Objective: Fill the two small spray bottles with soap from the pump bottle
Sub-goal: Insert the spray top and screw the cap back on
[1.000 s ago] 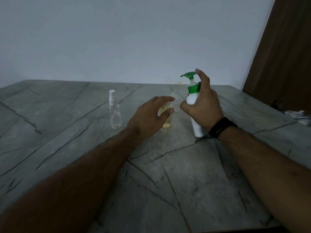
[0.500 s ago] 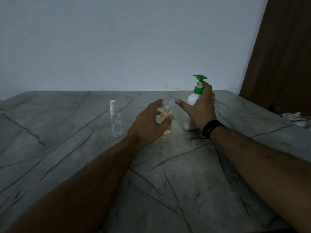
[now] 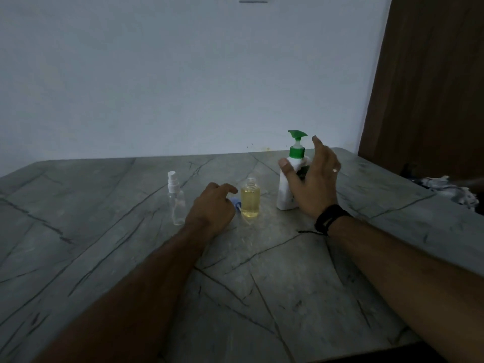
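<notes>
Spread, empty fingers (image 3: 318, 145) of the right hand (image 3: 313, 183) hover before the white pump bottle (image 3: 286, 188); the left hand (image 3: 212, 208), loosely curled and holding nothing, rests beside an uncapped spray bottle (image 3: 250, 197) of yellow soap. A capped clear bottle (image 3: 176, 203) stands left on the grey desk (image 3: 104, 244).

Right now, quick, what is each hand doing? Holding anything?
Left hand: loosely curled, resting on the table beside the yellow-filled bottle, holding nothing.
Right hand: open, fingers spread, in front of the pump bottle, no grip on it.
</notes>
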Motion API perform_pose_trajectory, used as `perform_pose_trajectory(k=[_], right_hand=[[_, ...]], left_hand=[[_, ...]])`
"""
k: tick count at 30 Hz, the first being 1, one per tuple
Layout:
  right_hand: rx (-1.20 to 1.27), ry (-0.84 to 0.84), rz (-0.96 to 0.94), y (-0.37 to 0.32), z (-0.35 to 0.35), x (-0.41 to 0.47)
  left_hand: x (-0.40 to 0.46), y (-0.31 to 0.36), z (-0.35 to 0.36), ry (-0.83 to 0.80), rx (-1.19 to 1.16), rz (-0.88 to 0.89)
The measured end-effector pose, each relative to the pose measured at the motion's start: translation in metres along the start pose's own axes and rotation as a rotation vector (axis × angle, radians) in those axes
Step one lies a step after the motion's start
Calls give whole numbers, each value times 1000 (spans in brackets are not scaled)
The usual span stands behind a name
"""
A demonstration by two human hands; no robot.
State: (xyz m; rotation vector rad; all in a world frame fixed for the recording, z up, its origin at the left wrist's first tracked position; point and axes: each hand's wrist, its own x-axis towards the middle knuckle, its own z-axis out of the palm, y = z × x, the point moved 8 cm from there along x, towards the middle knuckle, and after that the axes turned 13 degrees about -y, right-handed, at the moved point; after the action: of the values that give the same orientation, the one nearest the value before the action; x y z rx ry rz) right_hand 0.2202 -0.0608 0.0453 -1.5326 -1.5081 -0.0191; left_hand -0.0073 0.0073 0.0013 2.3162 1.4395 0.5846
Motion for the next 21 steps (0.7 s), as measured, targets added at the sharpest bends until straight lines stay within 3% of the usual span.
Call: perform_pose_trajectory(k=[4, 7, 14, 21], right_hand=[[-133, 51, -199, -43, -27, -16], [-26, -103, -309, -70, -17, -31], [-99, -488, -128, -65, 41, -37], [-61, -582, 9, -53, 68, -26]], left_hand=[[1, 5, 3, -61, 32, 1], [-1, 2, 3, -47, 2, -34], [-6, 0, -2, 5, 20, -69], [-10, 5, -1, -58, 66, -102]])
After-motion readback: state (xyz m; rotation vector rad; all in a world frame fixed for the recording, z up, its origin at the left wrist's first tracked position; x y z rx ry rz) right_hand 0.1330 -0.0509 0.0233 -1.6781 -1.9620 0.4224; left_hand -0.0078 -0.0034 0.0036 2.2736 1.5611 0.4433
